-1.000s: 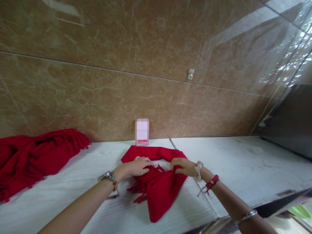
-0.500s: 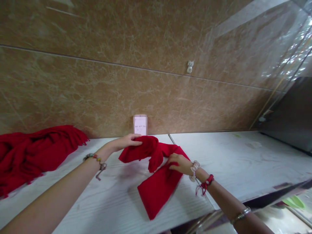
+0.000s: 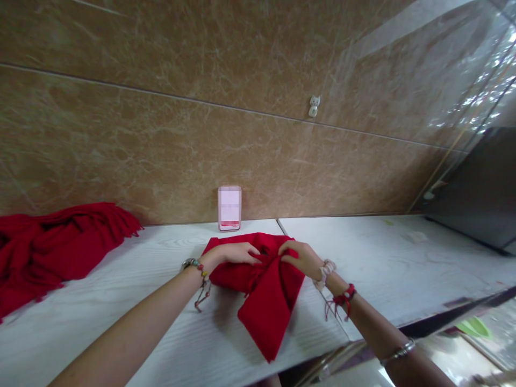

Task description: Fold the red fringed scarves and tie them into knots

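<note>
On the white bench (image 3: pixel 363 269) before the phone (image 3: pixel 229 207), my right hand (image 3: pixel 301 258) pinches the red cloth (image 3: pixel 266 314), crossed over but loose-ended, my left hand (image 3: pixel 237 252) half-curled on it, grip unclear.

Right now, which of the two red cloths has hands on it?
The middle red cloth: the left hand and right hand both touch it. The other cloth lies bunched at far left, untouched.

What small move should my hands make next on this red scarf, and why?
Perhaps draw the red scarf gently snug with your left hand, while your right hand steadies the fold. Both hands are on it where it looks bunched and crossed, and one flat end slants toward the near edge of the table.
</note>
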The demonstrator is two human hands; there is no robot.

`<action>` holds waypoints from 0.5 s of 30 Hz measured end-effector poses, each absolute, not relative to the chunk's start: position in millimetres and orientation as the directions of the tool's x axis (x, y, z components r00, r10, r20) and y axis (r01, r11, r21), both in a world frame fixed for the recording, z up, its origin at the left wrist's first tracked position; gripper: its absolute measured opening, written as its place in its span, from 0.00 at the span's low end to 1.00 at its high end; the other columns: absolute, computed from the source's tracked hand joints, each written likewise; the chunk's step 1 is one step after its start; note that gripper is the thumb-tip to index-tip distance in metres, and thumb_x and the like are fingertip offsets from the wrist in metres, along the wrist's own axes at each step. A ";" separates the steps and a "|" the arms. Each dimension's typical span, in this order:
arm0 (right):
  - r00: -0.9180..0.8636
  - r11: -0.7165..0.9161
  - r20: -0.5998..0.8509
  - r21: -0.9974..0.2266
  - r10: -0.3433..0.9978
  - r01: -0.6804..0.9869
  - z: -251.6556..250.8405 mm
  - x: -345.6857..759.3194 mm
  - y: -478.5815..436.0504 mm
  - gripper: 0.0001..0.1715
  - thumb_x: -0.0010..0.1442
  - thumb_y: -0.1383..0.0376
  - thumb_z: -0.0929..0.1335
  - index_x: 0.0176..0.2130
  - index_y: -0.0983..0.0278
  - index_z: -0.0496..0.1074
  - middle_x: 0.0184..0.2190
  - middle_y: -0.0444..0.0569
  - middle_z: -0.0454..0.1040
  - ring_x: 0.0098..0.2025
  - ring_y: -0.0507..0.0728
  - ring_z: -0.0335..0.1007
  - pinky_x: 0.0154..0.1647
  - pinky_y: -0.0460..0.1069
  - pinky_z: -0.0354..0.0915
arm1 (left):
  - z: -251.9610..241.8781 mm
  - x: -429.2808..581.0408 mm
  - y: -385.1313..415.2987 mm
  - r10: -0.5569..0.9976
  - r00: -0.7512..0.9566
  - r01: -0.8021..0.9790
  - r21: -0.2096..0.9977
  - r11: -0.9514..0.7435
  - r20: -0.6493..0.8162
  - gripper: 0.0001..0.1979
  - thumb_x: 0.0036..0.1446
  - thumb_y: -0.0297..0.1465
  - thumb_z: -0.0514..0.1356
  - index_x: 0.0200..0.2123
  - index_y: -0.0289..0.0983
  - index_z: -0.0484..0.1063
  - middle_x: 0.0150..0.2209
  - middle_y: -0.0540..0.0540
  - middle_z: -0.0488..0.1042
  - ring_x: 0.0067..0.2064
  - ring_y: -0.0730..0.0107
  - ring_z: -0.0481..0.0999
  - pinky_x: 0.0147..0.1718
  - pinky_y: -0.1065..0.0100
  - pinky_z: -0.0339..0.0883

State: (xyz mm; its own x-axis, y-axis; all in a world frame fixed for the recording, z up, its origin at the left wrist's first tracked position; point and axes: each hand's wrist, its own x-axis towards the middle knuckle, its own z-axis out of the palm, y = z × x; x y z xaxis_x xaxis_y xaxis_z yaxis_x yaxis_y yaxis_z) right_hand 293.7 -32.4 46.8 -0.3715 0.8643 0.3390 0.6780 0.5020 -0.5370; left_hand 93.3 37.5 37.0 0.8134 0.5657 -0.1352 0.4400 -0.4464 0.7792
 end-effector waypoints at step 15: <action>-0.458 0.434 0.089 -0.517 0.884 0.738 42.2 268.7 38.6 0.08 0.46 0.75 0.67 0.26 0.65 0.74 0.23 0.41 0.74 0.26 0.48 0.67 0.31 0.42 0.63 | 18.9 99.5 10.3 0.887 0.462 0.479 0.843 -0.243 -0.007 0.17 0.54 0.39 0.52 0.38 0.31 0.70 0.36 0.41 0.75 0.39 0.61 0.73 0.37 0.66 0.64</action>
